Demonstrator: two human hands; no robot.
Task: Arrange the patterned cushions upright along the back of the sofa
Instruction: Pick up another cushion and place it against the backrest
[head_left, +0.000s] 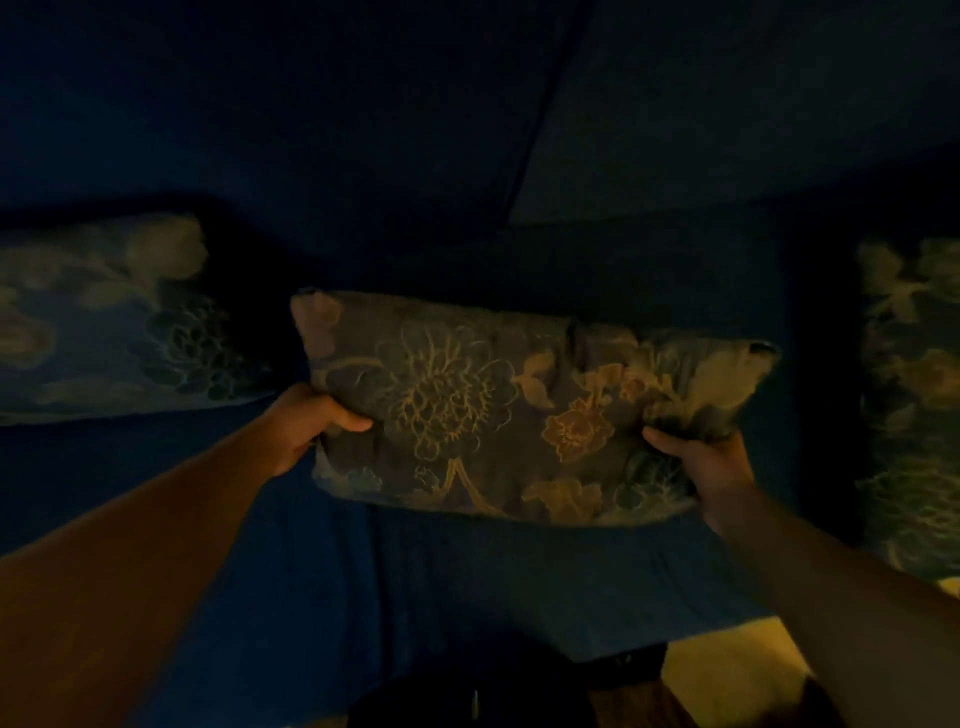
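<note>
In dim light I hold a floral patterned cushion (498, 410) over the dark blue sofa seat (467, 587). My left hand (306, 423) grips its lower left edge and my right hand (706, 467) grips its lower right corner. The cushion is tilted slightly, in front of the sofa back (363, 130). A second patterned cushion (114, 317) lies at the left against the sofa back. A third patterned cushion (914, 405) stands at the right edge, partly cut off by the frame.
A seam in the sofa back (535, 119) runs down the middle. A strip of yellowish floor (727, 670) shows beyond the seat's front edge at the bottom right. A dark shape (467, 696) sits at the bottom centre.
</note>
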